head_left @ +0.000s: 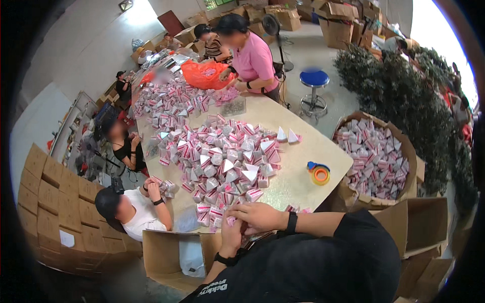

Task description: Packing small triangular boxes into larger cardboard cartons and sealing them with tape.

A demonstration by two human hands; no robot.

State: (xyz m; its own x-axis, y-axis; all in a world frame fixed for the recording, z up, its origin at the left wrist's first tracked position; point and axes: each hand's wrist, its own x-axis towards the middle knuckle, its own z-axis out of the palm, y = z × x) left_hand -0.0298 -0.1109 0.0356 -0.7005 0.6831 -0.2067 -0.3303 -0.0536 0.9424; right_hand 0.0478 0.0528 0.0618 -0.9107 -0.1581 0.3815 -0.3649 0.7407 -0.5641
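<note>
My left hand (232, 234) and my right hand (260, 216) meet at the near edge of the table. The fingers of both are closed, the right ones lapping over the left. A bit of pink (231, 221) shows between them; the rest of it is hidden by my fingers. Just beyond my hands lies a large heap of small wedge-shaped pieces (214, 159) with pink and white stripes, many in clear wrapping. A few of these striped pieces (203, 214) lie right beside my left hand.
A tape roll in a blue dispenser (319, 174) lies on the table (298, 151) at right. A large carton of striped pieces (374, 156) stands beyond the right edge. An open carton (156, 257) is at lower left. Several co-workers sit or stand around the table, one in pink (255, 63).
</note>
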